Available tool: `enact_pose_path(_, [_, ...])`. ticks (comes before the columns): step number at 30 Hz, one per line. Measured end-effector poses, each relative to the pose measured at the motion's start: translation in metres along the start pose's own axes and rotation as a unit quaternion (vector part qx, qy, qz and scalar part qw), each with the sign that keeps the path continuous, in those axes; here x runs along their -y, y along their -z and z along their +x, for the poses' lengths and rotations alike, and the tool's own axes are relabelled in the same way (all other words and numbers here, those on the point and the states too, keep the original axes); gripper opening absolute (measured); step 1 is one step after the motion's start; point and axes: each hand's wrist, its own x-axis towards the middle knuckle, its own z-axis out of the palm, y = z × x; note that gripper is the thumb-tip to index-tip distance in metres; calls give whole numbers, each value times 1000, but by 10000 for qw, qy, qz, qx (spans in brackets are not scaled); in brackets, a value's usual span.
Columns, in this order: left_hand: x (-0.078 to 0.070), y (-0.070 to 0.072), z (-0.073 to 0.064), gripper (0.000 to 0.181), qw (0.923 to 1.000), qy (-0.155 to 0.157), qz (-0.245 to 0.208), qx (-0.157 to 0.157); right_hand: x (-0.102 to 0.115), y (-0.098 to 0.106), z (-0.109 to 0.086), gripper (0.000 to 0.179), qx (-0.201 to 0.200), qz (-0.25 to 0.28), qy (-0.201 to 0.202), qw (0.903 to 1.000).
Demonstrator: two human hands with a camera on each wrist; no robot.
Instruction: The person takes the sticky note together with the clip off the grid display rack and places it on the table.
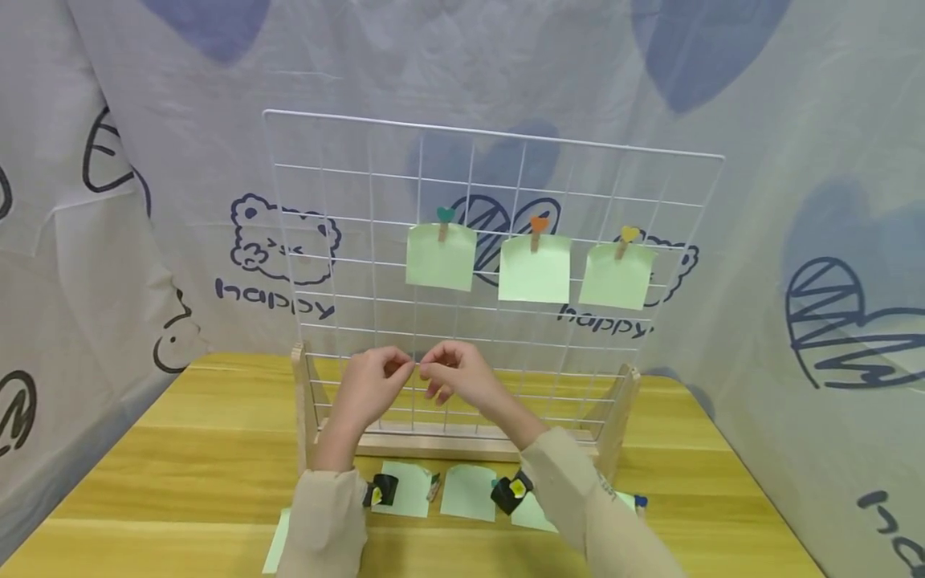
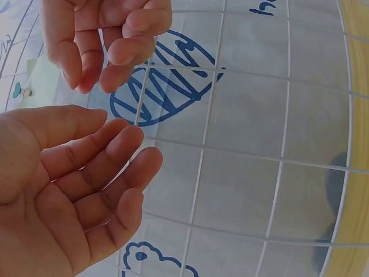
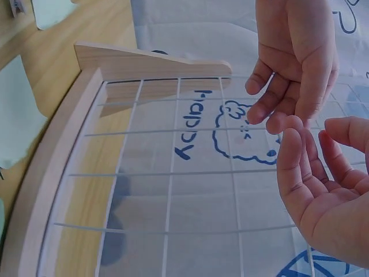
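Note:
My left hand and right hand are raised in front of a white wire grid, fingertips close together. In the left wrist view, the left hand has its thumb near the index finger, the other fingers loosely bent, and nothing shows between them. The right wrist view shows the right hand with loosely curved fingers and no object in them. Higher on the grid hang three pale green notes: one under a teal heart clip, one under an orange clip, one under a yellow clip.
A wooden stand holds the grid upright on the wood-grain table. Before it lie more green notes, black pieces with yellow on them and a blue-topped clip. Printed cloth surrounds the table.

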Motion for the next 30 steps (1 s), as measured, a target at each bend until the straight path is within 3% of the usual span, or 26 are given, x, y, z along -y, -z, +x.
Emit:
enact_pose_path(7, [-7,5,7,15,9996,-235,30,-130,11,5,5,14,-129,-21,98,9999])
enact_pose_path(30, [-25,25,25,16,9992,-306,-101,-256,51,15,24,13,-269,-493,765,9955])
